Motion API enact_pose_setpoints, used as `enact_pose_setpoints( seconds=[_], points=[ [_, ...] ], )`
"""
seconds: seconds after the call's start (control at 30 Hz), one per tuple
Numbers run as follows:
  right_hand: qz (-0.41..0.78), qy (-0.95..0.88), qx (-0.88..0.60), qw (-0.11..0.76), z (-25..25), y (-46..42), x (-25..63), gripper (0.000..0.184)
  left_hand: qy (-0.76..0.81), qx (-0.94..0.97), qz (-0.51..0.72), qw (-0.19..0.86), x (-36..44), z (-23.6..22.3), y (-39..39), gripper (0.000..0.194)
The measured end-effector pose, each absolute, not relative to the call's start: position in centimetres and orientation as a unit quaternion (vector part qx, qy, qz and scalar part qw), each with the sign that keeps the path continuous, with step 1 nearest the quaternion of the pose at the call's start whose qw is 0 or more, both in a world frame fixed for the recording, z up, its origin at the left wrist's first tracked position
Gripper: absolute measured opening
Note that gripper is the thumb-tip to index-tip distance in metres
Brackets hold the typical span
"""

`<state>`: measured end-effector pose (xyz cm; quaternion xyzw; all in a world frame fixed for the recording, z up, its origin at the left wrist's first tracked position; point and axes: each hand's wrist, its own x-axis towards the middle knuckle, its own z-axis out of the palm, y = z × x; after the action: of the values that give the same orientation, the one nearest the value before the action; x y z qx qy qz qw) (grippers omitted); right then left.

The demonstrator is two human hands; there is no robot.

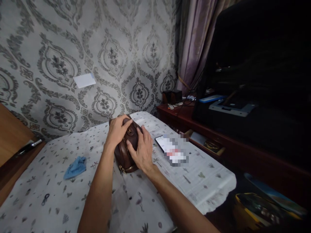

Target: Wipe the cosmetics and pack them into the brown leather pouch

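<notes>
A brown leather handbag (pixel 123 156) with a brass zipper at its near end lies on a patterned white cloth (pixel 184 187). My left hand (pixel 117 130) is closed over its far left part, thumb reaching across the top beside a small metal clasp. Gripping the right side, my right hand (pixel 143 149) has its thumb pressed on the leather and its fingers bent over the edge. Part of the bag is hidden under both hands. To the left lies a crumpled blue cloth (pixel 75 167). A phone (pixel 160 141), partly blurred out, rests right of my right hand.
A dark red desk (pixel 209 127) with a large black screen (pixel 255 64) and a partly open drawer (pixel 218 150) borders the right side. Patterned wallpaper (pixel 111 64) rises behind. A wooden panel (pixel 14 136) stands at left, and a yellow-edged bag (pixel 245 210) sits low right.
</notes>
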<state>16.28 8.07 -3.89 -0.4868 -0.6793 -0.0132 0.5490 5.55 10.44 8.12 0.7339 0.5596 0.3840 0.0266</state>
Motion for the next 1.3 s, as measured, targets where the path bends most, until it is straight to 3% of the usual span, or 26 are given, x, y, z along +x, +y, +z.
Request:
enact_pose_setpoints(
  seconds=[0.2, 0.43, 0.87, 1.07, 1.3],
  points=[
    [-0.020, -0.690, -0.493, 0.529, -3.7, 7.9, 16.3, 0.052, 0.565, 0.707, 0.423, 0.044, 5.9, 7.7, 11.0, 0.020],
    [-0.036, -0.685, -0.506, 0.524, -3.4, 7.8, 16.3, 0.047, 0.516, 0.697, 0.478, 0.142, 5.4, 7.2, 11.5, 0.029],
    [-0.022, -0.689, -0.521, 0.503, -3.4, 7.8, 16.1, 0.065, 0.463, 0.697, 0.500, 0.224, 5.0, 6.9, 11.7, 0.032],
    [0.034, -0.662, -0.485, 0.570, -3.5, 8.0, 16.4, 0.056, 0.488, 0.696, 0.503, 0.155, 5.3, 7.1, 11.5, 0.032],
    [0.234, -0.541, -0.408, 0.697, -3.5, 9.9, 17.9, 0.039, 0.491, 0.704, 0.495, 0.137, 5.3, 7.1, 11.5, 0.032]
  ],
)
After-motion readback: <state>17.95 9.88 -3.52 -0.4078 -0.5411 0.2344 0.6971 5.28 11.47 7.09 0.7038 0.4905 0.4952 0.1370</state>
